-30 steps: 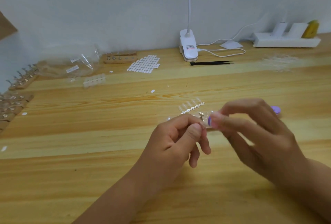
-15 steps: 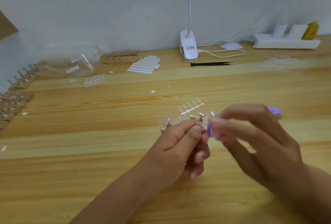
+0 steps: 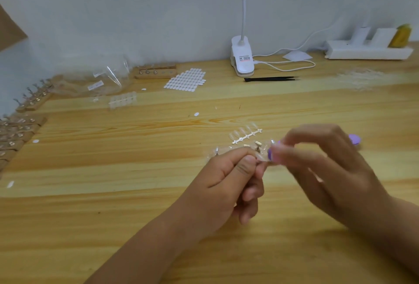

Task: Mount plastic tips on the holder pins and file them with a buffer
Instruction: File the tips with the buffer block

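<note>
1 buffer (image 3: 269,153) (purple) in right hand (image 3: 328,170), tip (image 3: 262,159) in left hand (image 3: 229,184)

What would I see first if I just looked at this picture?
Two hands meet in the middle, above the wooden table: the left hand pinches a small holder with metal pins, and the blurred right hand pinches a purple buffer right beside it. Just behind them lies a strip of clear tips, and a white clip lamp stands by the back wall.
</note>
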`<act>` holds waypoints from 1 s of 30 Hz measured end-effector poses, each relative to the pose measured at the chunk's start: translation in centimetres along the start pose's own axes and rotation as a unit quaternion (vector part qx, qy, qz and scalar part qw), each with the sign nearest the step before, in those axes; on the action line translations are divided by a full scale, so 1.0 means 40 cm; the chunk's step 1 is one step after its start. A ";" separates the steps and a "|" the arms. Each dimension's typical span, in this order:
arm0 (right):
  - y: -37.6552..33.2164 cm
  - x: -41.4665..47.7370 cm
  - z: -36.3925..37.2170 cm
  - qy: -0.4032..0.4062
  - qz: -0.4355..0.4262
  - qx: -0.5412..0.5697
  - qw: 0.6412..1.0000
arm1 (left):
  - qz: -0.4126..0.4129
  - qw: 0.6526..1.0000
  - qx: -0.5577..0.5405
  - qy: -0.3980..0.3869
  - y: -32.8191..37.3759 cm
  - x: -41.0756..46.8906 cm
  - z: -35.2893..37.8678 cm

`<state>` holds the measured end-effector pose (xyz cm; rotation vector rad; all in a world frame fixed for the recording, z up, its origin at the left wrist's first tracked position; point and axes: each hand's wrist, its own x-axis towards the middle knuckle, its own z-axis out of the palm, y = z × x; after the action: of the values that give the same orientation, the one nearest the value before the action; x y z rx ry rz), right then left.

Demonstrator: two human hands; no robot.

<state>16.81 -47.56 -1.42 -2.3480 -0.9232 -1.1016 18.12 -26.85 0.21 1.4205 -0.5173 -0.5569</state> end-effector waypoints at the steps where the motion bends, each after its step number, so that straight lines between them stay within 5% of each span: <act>1: 0.004 0.003 -0.001 0.008 0.024 0.006 1.000 | 0.000 1.000 0.000 0.006 0.000 0.001 -0.001; 7: -0.035 -0.009 0.009 -0.011 -0.042 0.038 0.998 | 0.009 1.000 0.015 0.007 -0.009 0.004 0.004; 13: 0.021 0.012 -0.003 -0.001 0.076 0.055 0.996 | 0.046 0.996 0.044 0.070 -0.007 0.011 -0.013; 18: -0.018 0.004 0.005 -0.035 -0.011 0.056 0.998 | 0.064 0.989 0.103 0.086 -0.015 0.007 -0.012; 30: 0.008 0.006 0.007 -0.064 0.008 0.022 0.998 | 0.063 0.974 0.180 0.125 -0.016 0.006 -0.013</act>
<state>17.30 -47.54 -1.44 -2.4090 -0.9617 -0.9251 18.62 -26.65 -0.48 1.7590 -0.5172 -0.1802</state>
